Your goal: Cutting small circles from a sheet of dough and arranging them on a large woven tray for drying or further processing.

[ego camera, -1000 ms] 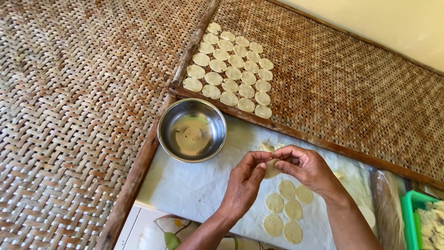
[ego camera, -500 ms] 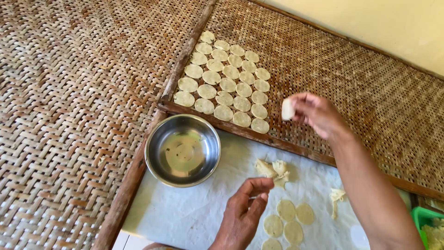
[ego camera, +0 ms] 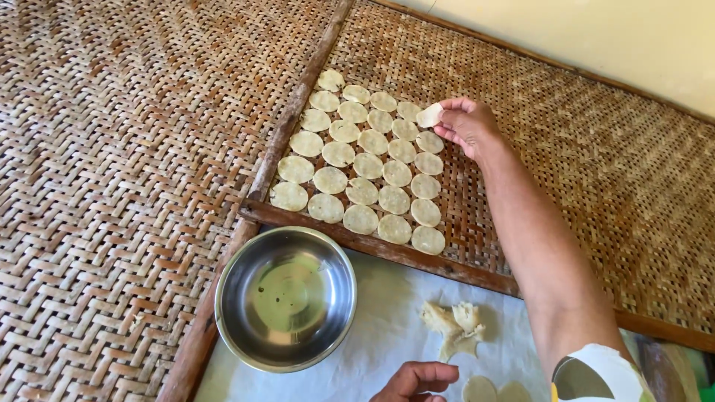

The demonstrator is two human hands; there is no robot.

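Steel bowl (ego camera: 286, 298) holds shallow liquid; right hand (ego camera: 468, 123) fingers pinch a dough disc (ego camera: 430, 115), left hand (ego camera: 414, 380) loosely curled.

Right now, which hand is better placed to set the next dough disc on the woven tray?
Right. The right hand already pinches a dough disc at the top right edge of the disc rows. The left hand rests low on the white cloth, apparently empty.

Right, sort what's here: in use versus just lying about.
In use:
right hand
disc held in it
disc rows
woven tray

Lying about:
steel bowl
dough scraps
white sheet
left hand, resting on the sheet
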